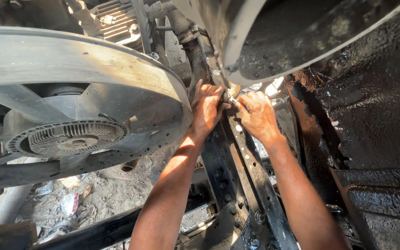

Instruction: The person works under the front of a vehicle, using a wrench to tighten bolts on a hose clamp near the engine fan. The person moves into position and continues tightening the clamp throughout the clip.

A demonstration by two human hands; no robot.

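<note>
Both my hands reach up into a vehicle's engine bay. My left hand (207, 109) curls around a small light-coloured fitting (231, 92) on the dark frame rail (251, 171). My right hand (257, 115) pinches a small metal part right beside that fitting, its fingertips touching the left hand's. What exactly each hand grips is partly hidden by the fingers.
A large ringed radiator fan (70, 134) with a finned hub fills the left. A greasy black panel (376, 115) stands at the right, and a curved metal housing (278, 41) hangs above. Engine parts (116, 21) sit at the top. Dusty ground with litter (84, 194) lies below.
</note>
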